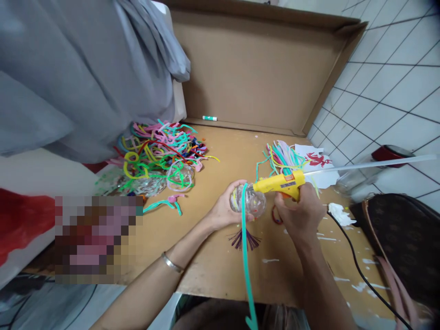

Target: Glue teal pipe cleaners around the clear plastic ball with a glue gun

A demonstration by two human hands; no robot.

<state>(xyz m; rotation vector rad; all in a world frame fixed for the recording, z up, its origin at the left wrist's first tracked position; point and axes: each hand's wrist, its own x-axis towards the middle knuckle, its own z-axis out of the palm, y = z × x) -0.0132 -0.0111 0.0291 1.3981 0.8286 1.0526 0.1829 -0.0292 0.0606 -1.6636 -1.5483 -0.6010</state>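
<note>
My left hand [222,211] is wrapped round a clear, rounded plastic piece [257,205] with coloured flecks on it; its exact kind is unclear. A long teal pipe cleaner [245,247] runs over this piece and hangs toward my lap. In my right hand [302,213] is a yellow hot glue gun [279,184], a long clear glue stick [371,164] jutting from its back. The nozzle is at the upper edge of the plastic piece, close to the pipe cleaner. Purple bristly strands [245,239] fan out below the piece.
Tangled pipe cleaners [165,146] lie left, and a bundle of them [283,153] sits behind the glue gun. A black cord [357,266] crosses the right side near a brown bag [402,243]. Cardboard [254,68] stands at the back; a glue tube [209,118] lies before it.
</note>
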